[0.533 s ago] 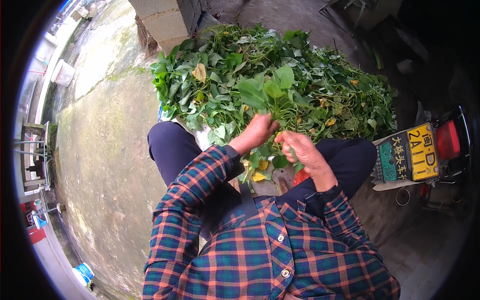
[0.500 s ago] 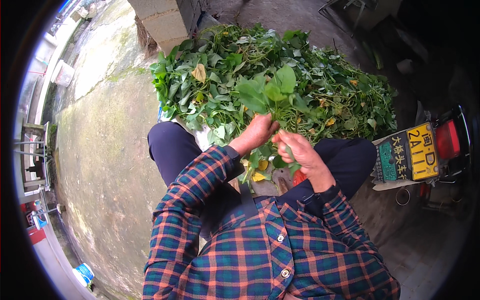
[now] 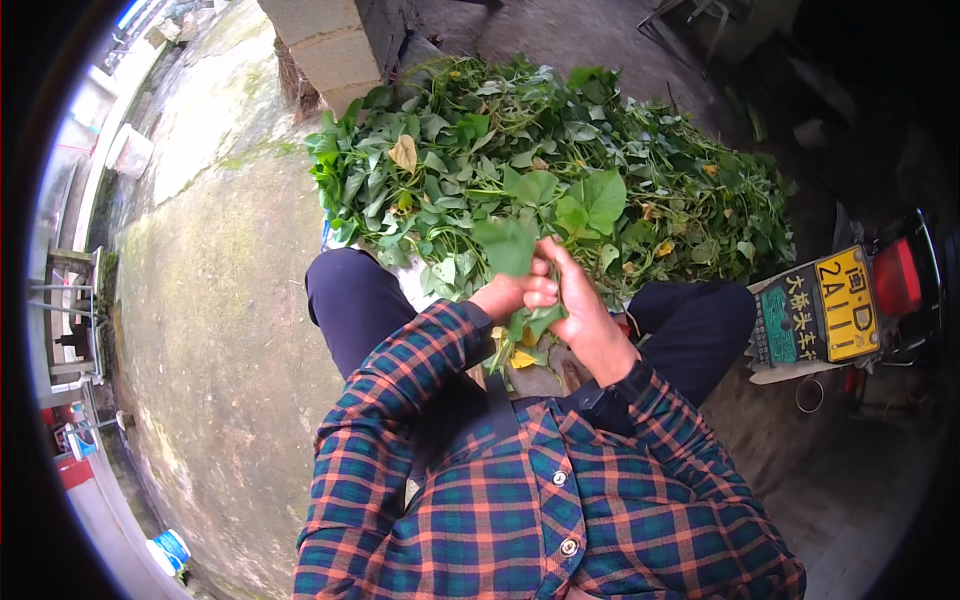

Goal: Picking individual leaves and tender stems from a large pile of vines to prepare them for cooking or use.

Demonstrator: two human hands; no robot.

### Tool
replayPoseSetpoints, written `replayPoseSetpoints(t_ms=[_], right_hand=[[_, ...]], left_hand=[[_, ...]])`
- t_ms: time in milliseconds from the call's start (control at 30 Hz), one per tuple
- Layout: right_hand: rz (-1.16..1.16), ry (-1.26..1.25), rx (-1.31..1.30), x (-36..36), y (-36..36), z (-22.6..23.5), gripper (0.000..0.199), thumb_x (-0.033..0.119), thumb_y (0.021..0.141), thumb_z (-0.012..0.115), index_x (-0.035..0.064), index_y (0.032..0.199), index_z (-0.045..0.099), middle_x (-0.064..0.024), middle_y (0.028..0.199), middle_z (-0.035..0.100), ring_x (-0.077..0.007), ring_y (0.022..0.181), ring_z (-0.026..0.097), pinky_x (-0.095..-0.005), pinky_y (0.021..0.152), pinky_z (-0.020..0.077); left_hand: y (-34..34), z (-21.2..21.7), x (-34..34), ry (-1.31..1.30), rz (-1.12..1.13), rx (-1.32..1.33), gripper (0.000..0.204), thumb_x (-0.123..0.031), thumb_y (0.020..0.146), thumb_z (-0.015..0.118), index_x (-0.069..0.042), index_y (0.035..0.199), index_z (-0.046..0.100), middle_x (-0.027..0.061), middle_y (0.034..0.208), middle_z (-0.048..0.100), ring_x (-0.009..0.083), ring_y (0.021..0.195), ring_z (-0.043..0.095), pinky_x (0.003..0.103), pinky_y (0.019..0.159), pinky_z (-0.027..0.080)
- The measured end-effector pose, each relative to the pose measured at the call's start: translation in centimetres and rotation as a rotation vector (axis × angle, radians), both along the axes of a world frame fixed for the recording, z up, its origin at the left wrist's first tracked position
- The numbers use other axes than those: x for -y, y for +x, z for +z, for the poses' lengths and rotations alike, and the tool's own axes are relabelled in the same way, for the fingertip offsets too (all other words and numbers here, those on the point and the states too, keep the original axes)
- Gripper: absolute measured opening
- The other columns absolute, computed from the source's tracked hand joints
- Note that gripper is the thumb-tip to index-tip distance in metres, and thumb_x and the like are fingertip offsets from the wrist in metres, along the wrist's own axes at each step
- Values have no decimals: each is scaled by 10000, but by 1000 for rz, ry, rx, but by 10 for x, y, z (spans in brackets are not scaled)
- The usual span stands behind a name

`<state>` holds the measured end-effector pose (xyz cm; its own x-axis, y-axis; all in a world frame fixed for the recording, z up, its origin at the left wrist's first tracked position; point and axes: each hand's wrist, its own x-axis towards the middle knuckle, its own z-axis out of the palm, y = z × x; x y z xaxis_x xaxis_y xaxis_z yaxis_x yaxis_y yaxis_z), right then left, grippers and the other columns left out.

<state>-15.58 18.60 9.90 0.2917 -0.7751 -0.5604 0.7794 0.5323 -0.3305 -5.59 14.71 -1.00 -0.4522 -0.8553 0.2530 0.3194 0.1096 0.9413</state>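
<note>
My hands meet above my lap, in front of a wide heap of leafy green vines (image 3: 450, 150). My left hand (image 3: 499, 297) is closed on a leafy green stem, its fingers partly hidden behind a leaf and my other hand. Fresh heart-shaped leaves (image 3: 603, 203) fan out beyond the fingers. Pressed against it, my right hand (image 3: 588, 318) has its fingers curled and closed on the leafy stem, and a green leaf (image 3: 541, 320) hangs below them. Yellow leaves (image 3: 523, 358) lie under my hands, between my knees.
Behind the heap at the left stands a block pillar (image 3: 325, 45). To my right is the rear of a vehicle with a yellow plate (image 3: 846, 304) and a red lamp (image 3: 897, 277). Mossy concrete ground (image 3: 210, 350) stretches to my left. A blue-and-white tub (image 3: 170, 550) stands at lower left.
My right hand has moved up and left against my left hand, which has shifted down a little. The leaves between them have spread and tilted. My knees and the view have shifted slightly.
</note>
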Motion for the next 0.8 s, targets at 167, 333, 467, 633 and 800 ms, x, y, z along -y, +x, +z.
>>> replayPoseSetpoints(t_ms=[167,333,467,633,800], right_hand=[[165,-178,-404,-22,-17,-6,222,282,966,505,70,962,568,32,692,466,-38,505,380,-174,421,316],[260,-604,-1112,-23,-49,-24,269,223,939,424,34,811,568,-16,778,546,-120,766,515,-252,735,421],[452,-673,-1158,-24,-64,-38,297,231,938,405,24,799,567,-30,759,530,-113,734,498,-288,671,426],[170,-1309,-1851,-31,-70,-31,91,113,838,565,29,810,586,-81,669,570,-224,655,565,-331,602,448],[106,-1298,-2042,-27,-93,-37,164,123,791,638,53,938,617,-91,779,609,-263,741,621,-346,680,503]], left_hand=[[2,-7,18,-449,158,778,325,-208,752,637,-7,965,495,214,785,575,402,726,580,460,620,463],[-1,19,13,-471,132,746,184,-17,785,547,40,947,480,224,771,582,429,748,591,469,625,479],[-1,20,15,-598,105,705,191,9,768,533,40,951,487,223,812,577,413,757,595,452,631,488],[3,29,10,-633,72,690,208,-6,775,530,27,976,486,217,814,580,400,773,597,442,655,489],[-6,45,6,-618,-13,698,201,-26,792,516,25,982,480,212,828,588,398,791,594,438,680,491]])
